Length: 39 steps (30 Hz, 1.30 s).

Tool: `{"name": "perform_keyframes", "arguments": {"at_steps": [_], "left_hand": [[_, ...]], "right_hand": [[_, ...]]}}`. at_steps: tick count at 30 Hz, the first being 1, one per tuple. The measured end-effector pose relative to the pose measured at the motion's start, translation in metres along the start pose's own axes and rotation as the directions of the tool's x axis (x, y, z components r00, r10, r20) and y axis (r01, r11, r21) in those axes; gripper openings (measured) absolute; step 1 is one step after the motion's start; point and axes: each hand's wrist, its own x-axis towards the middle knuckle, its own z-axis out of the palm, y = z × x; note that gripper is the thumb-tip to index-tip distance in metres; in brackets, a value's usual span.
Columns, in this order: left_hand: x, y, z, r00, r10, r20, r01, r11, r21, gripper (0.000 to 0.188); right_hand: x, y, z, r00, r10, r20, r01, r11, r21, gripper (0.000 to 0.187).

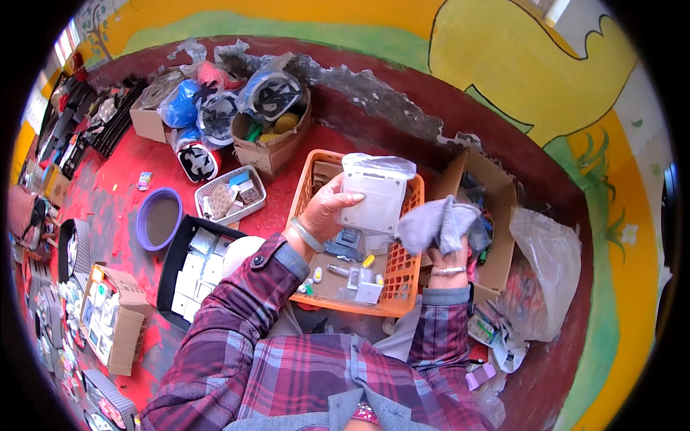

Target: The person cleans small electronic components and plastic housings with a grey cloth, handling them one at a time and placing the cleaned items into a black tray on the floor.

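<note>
My left hand (325, 208) grips a flat, square white plastic case (374, 202) by its left side, the thumb lying across its face. Clear plastic film (381, 165) shows along the case's top edge. In my right hand (448, 260) is a crumpled grey cloth (442, 224), its left end close to the case's lower right corner. Both hands are over an orange plastic basket (402, 307). Inside it lie a blue-grey packaged item (345, 243), a small white box (369, 291), and several small yellow and white pieces.
An open cardboard box (496, 183) and a clear plastic bag (550, 266) stand to the right. On the left are a black tray (169, 287) of white boxes, a purple basin (159, 219) and a white basket (244, 208). Bagged goods and a carton (269, 154) line the wall.
</note>
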Motion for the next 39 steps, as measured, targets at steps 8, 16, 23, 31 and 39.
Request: {"name": "perform_keyframes", "arguments": {"at_steps": [8,16,23,31,39], "left_hand": [[-0.003,0.002,0.003,0.985,-0.172,-0.029,0.171,0.918,0.359,0.058],[0.006,0.001,-0.011,0.932,-0.362,0.008,0.326,0.848,0.418,0.051],[0.008,-0.005,-0.021,0.928,-0.372,0.011,0.309,0.788,0.533,0.043],[0.016,-0.001,-0.013,0.956,-0.218,-0.196,0.245,0.961,0.126,0.048],[0.005,-0.035,0.009,0.956,-0.241,-0.165,0.257,0.963,0.082,0.062]], "right_hand": [[0.019,0.020,-0.021,0.946,0.148,0.290,-0.214,0.954,0.211,0.041],[0.012,0.021,0.017,0.874,0.352,0.336,-0.369,0.929,-0.013,0.049],[0.008,0.027,0.030,0.911,0.373,0.177,-0.301,0.893,-0.334,0.022],[0.017,0.045,0.030,0.980,-0.189,0.062,0.199,0.916,-0.348,0.022],[0.029,0.062,0.022,0.872,-0.468,0.146,0.409,0.528,-0.744,0.023]]}}
